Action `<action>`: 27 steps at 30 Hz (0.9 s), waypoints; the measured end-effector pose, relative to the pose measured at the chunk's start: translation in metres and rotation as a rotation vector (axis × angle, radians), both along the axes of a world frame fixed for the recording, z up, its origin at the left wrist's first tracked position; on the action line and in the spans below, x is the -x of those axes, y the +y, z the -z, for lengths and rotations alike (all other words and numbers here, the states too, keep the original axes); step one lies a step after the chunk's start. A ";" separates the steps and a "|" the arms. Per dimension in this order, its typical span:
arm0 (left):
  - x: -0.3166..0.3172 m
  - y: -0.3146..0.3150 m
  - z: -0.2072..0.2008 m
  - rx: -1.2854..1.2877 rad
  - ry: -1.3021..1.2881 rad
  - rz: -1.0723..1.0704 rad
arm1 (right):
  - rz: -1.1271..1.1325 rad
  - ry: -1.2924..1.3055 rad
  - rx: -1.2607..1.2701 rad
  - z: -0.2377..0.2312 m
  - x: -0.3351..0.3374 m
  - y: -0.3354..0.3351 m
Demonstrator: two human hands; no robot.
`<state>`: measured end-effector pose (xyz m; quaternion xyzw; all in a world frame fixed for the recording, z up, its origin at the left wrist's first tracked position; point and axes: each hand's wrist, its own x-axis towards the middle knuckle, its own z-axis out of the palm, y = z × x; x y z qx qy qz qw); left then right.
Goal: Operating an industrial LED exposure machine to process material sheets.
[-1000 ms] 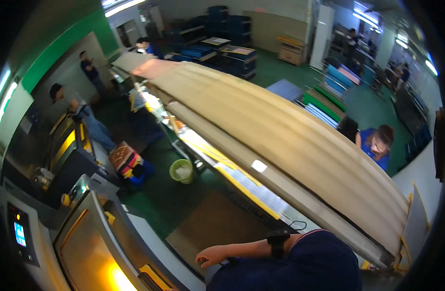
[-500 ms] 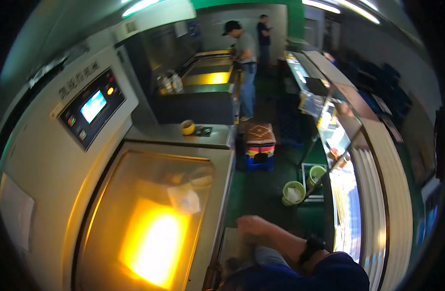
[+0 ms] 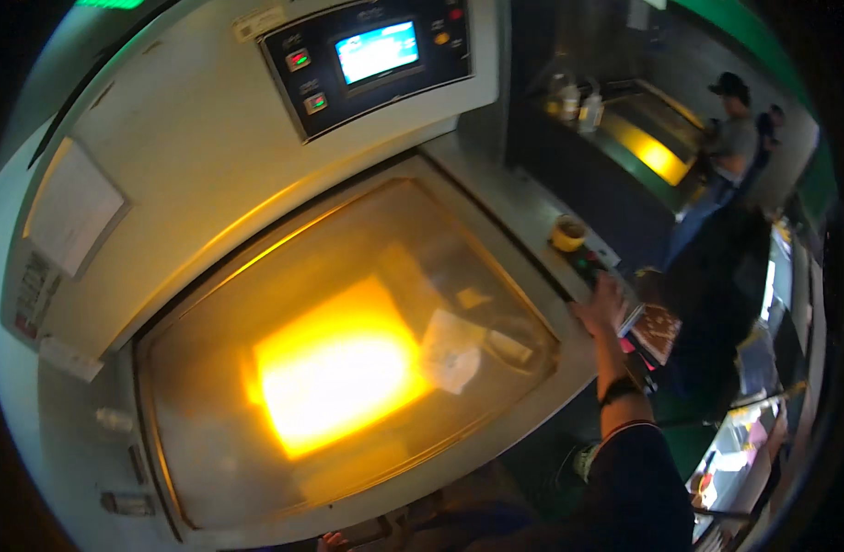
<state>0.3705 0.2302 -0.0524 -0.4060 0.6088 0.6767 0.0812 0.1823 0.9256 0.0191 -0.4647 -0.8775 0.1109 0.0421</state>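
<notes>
Because button panel [image 3: 585,261] sits on far right ledge [image 3: 500,195], probably for easy reach, my right hand [image 3: 602,306] is just beside it, fingers loosely spread. Left hand [image 3: 333,541] near glowing worktop [image 3: 219,368], mostly cut off, can't tell grip.

Two bare hands [image 3: 605,308]. Two rectangular amber-lit worktops [image 3: 210,386]. One bright blue-white rectangular screen [image 3: 378,52]. Two square red-green switches [image 3: 315,102]. One round amber button [image 3: 441,39]. One short yellow cylindrical roll [image 3: 567,236]. At least two pale bottles [image 3: 590,112]. Two background people [image 3: 737,143].
</notes>
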 end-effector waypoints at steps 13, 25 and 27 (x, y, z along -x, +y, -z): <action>-0.082 0.090 0.081 -0.168 -0.009 0.248 | -0.535 0.292 -0.090 0.079 0.047 -0.110; -0.058 0.036 0.071 -0.015 -0.287 0.854 | -1.729 -0.074 0.535 0.062 -0.073 -0.414; -0.062 0.041 0.095 -0.166 -0.343 0.836 | -1.784 -0.098 0.404 0.055 -0.068 -0.406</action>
